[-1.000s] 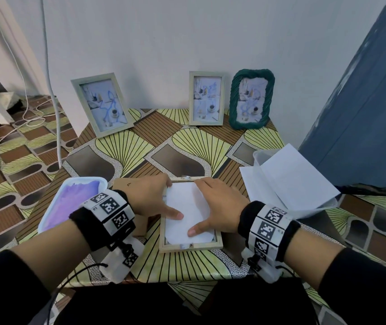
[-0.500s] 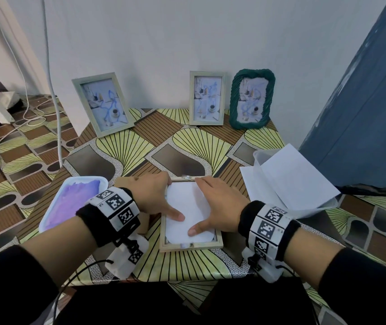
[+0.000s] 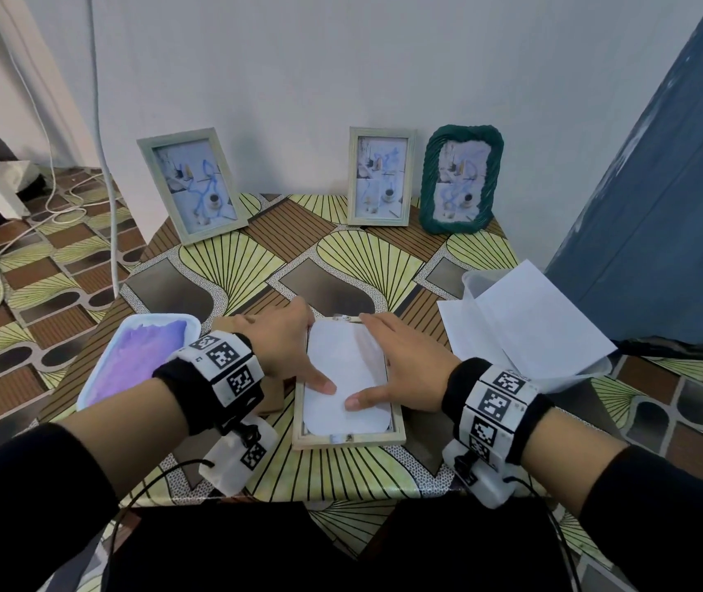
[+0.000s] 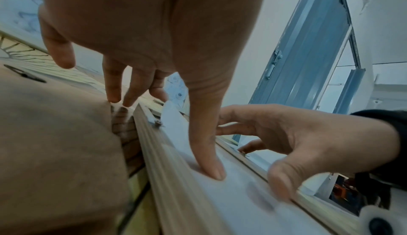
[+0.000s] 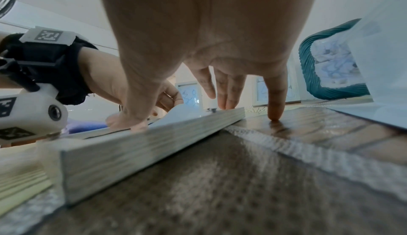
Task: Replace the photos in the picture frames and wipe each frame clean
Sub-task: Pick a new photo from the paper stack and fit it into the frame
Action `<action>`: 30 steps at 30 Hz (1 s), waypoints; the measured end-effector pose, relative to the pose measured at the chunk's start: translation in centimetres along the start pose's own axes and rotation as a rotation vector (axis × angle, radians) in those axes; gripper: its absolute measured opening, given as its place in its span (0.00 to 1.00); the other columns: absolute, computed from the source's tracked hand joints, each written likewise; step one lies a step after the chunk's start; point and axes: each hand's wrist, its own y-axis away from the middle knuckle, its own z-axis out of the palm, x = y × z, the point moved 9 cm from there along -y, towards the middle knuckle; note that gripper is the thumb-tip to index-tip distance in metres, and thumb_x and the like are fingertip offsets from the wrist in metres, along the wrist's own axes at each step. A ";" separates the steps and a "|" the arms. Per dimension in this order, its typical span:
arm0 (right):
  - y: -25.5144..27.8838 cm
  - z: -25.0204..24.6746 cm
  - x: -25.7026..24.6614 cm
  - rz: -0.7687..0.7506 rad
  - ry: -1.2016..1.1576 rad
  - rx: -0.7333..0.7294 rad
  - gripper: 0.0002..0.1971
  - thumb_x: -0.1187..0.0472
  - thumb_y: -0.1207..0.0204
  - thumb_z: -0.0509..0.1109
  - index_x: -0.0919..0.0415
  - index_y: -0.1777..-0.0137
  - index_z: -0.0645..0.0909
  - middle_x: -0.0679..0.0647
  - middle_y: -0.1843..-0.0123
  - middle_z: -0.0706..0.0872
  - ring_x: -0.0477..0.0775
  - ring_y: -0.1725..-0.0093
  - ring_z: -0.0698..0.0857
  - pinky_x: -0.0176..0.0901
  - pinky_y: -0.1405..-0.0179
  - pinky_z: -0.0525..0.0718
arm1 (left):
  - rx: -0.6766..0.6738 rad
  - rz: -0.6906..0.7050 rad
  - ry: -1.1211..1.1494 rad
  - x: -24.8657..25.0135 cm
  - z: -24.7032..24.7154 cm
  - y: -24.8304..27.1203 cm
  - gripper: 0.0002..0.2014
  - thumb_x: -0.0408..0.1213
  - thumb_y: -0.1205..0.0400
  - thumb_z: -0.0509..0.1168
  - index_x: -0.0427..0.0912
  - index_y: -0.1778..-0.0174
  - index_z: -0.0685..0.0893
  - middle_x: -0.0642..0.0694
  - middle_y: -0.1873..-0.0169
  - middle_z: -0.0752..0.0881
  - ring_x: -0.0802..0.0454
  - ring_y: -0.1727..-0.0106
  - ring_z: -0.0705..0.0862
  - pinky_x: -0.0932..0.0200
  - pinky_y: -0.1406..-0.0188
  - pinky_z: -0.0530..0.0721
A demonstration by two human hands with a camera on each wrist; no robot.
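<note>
A pale wooden picture frame [image 3: 348, 440] lies face down near the front edge of the table [image 3: 358, 254] with its yellow-and-brown fan-patterned cover, and a white sheet with rounded corners [image 3: 341, 369] rests inside its back opening. The left hand [image 3: 275, 341] lies along the frame's left side with its fingers nearly straight – the thumb presses down on the sheet, while the other fingertips [image 4: 114, 97] reach the table just past the frame's left rail. The right hand [image 3: 405, 369] is spread flat along the right side, its thumb on the sheet close to the left thumb and its little finger [image 5: 275, 106] touching the table beside the frame; neither hand grips anything. Under the left wrist sits a brown cardboard backing board [image 4: 55, 143], just beside the frame. At the back of the table 3 frames stand upright – 2 pale wooden frames [image 3: 193, 183] [image 3: 380, 176] and 1 dark green rope-textured frame [image 3: 462, 179], each showing a bluish photo. A white tray holding a purple cloth [image 3: 136, 361] sits to the left, and loose white paper sheets [image 3: 529, 331] lie over a clear plastic container [image 3: 475, 279] to the right.
</note>
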 end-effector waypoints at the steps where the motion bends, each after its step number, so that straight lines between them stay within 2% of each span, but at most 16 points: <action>1: 0.0 0.0 0.2 0.005 -0.023 -0.002 0.59 0.32 0.37 0.77 0.56 0.14 0.49 0.48 0.17 0.59 0.51 0.21 0.65 0.59 0.25 0.71 | 0.014 0.014 0.015 0.2 -0.3 0.3 0.43 0.67 0.48 0.80 0.56 0.46 0.66 0.60 0.55 0.79 0.52 0.47 0.76 0.44 0.48 0.65; 4: -0.2 -0.2 0.6 -0.005 -0.065 0.000 0.58 0.36 0.34 0.78 0.56 0.14 0.47 0.48 0.15 0.56 0.51 0.19 0.64 0.55 0.22 0.69 | 0.108 0.101 0.047 1.3 -1.3 1.6 0.37 0.62 0.44 0.81 0.59 0.51 0.62 0.64 0.58 0.77 0.55 0.50 0.72 0.46 0.49 0.63; 6: -0.2 -0.3 0.7 -0.019 -0.094 0.016 0.57 0.37 0.32 0.77 0.55 0.13 0.45 0.47 0.14 0.55 0.50 0.19 0.64 0.48 0.22 0.67 | 0.195 0.157 0.080 1.9 -2.1 2.4 0.33 0.56 0.38 0.81 0.62 0.53 0.61 0.67 0.60 0.74 0.59 0.55 0.70 0.49 0.50 0.60; 9: -0.1 -0.7 1.2 -0.023 -0.173 0.046 0.55 0.37 0.29 0.74 0.53 0.13 0.42 0.46 0.14 0.52 0.49 0.18 0.62 0.42 0.24 0.64 | 0.265 0.224 0.243 2.1 -3.2 3.0 0.24 0.45 0.29 0.78 0.60 0.49 0.68 0.65 0.57 0.82 0.70 0.61 0.74 0.53 0.54 0.64; 12: 0.4 -1.7 1.6 -0.023 -0.263 0.116 0.54 0.38 0.28 0.74 0.50 0.14 0.39 0.45 0.14 0.51 0.48 0.17 0.58 0.42 0.21 0.60 | 0.266 0.292 0.600 1.9 -4.4 3.0 0.21 0.30 0.25 0.74 0.52 0.43 0.74 0.56 0.65 0.83 0.58 0.69 0.78 0.57 0.63 0.77; 15: 1.7 -3.6 2.1 -0.015 -0.321 0.201 0.52 0.34 0.26 0.69 0.47 0.14 0.36 0.45 0.13 0.50 0.43 0.17 0.54 0.37 0.23 0.54 | 0.239 0.347 0.770 2.4 -5.8 3.0 0.24 0.24 0.22 0.69 0.51 0.35 0.75 0.47 0.54 0.86 0.53 0.67 0.80 0.54 0.63 0.84; 17: 3.1 -5.4 2.6 -0.005 -0.366 0.272 0.51 0.28 0.27 0.63 0.44 0.14 0.36 0.45 0.12 0.51 0.43 0.16 0.53 0.43 0.19 0.55 | 0.254 0.376 0.789 2.9 -7.0 2.7 0.23 0.24 0.21 0.69 0.52 0.35 0.77 0.49 0.47 0.86 0.53 0.60 0.87 0.53 0.57 0.89; 19: 5.0 -7.6 3.7 0.025 -0.422 0.374 0.48 0.25 0.28 0.60 0.42 0.14 0.43 0.42 0.16 0.62 0.43 0.18 0.63 0.49 0.21 0.67 | 0.258 0.420 0.849 3.8 -8.4 2.5 0.21 0.24 0.20 0.68 0.50 0.36 0.78 0.46 0.44 0.85 0.46 0.54 0.89 0.49 0.54 0.91; 21: 7.4 -10.0 5.4 0.071 -0.437 0.493 0.40 0.26 0.29 0.60 0.39 0.18 0.57 0.38 0.28 0.76 0.38 0.29 0.75 0.42 0.35 0.77 | 0.255 0.466 0.931 5.1 -9.7 2.0 0.19 0.24 0.19 0.66 0.49 0.38 0.79 0.45 0.43 0.86 0.44 0.55 0.90 0.48 0.54 0.91; 23: 9.6 -12.1 7.2 0.108 -0.347 0.593 0.28 0.33 0.25 0.63 0.38 0.27 0.70 0.36 0.39 0.80 0.35 0.37 0.79 0.36 0.43 0.78 | 0.249 0.460 1.043 6.4 -10.4 1.2 0.17 0.24 0.19 0.66 0.48 0.40 0.80 0.47 0.44 0.89 0.43 0.51 0.91 0.45 0.49 0.90; 25: 11.6 -13.6 9.3 0.157 -0.230 0.664 0.18 0.43 0.21 0.66 0.43 0.33 0.77 0.39 0.42 0.83 0.37 0.41 0.80 0.38 0.44 0.78 | 0.219 0.433 1.167 8.2 -10.1 -0.1 0.16 0.22 0.20 0.67 0.43 0.39 0.79 0.44 0.46 0.90 0.39 0.48 0.90 0.41 0.44 0.88; 28: 13.8 -15.1 12.9 0.249 -0.144 0.733 0.14 0.50 0.19 0.66 0.48 0.36 0.80 0.44 0.44 0.83 0.45 0.43 0.82 0.39 0.44 0.75 | 0.151 0.419 1.235 12.1 -8.8 -2.0 0.16 0.22 0.19 0.67 0.42 0.38 0.78 0.42 0.48 0.91 0.39 0.47 0.89 0.42 0.46 0.89; 30: 14.6 -15.3 15.3 0.322 -0.091 0.701 0.14 0.51 0.18 0.65 0.50 0.35 0.80 0.47 0.44 0.83 0.47 0.44 0.81 0.40 0.46 0.74 | 0.096 0.429 1.251 14.8 -7.7 -3.1 0.15 0.22 0.19 0.67 0.41 0.39 0.77 0.40 0.49 0.91 0.41 0.49 0.90 0.44 0.48 0.90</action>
